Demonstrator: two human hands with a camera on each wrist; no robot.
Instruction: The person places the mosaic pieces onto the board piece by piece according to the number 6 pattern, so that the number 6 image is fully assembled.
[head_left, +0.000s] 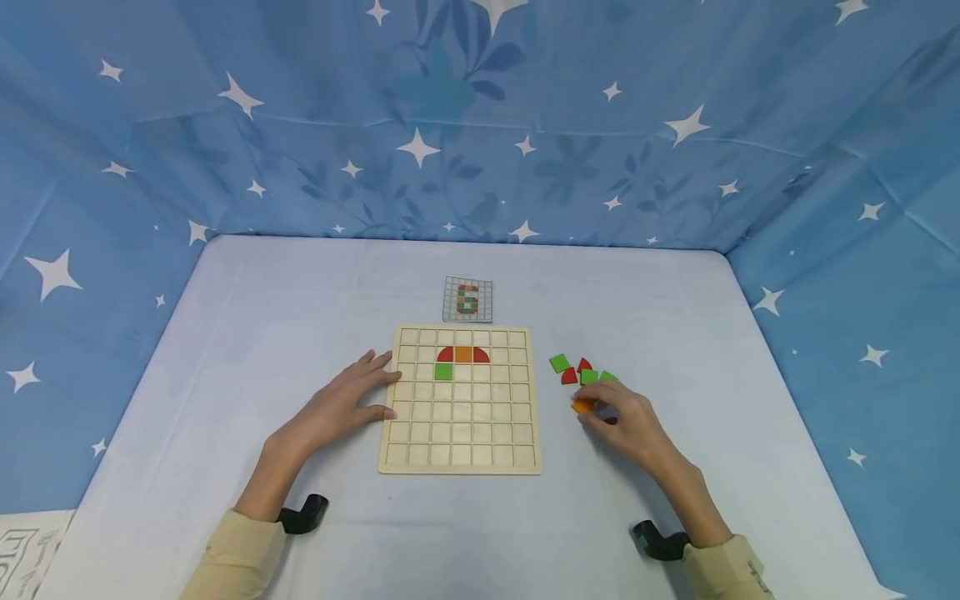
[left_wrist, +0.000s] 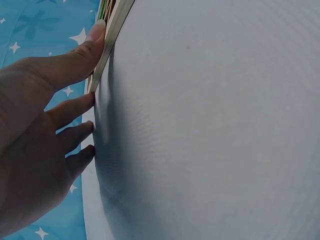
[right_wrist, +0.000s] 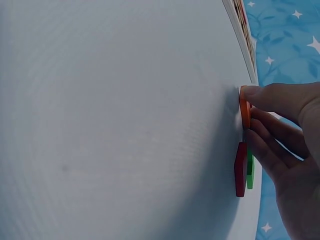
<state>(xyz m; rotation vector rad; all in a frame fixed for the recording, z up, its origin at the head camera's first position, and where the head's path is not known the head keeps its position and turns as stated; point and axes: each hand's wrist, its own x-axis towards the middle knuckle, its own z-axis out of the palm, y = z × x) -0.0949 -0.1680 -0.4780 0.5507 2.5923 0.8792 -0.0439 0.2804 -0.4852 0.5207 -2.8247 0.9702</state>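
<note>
Left hand (head_left: 348, 394): fingers spread, touching grid board (head_left: 462, 432) at its left edge. Right hand (head_left: 628, 422): fingers pinching orange tile (head_left: 581, 406), near green tiles (head_left: 589, 377) and red tiles (head_left: 569, 376).

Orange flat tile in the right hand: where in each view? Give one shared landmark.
Head: orange flat tile right of and below centre, held by the right hand.
Left wrist: not in it.
Right wrist: tile at right, just above mid-height.
Shared landmark: cream square gridded board, mid-picture in head, edge-on at top in both wrists.
</note>
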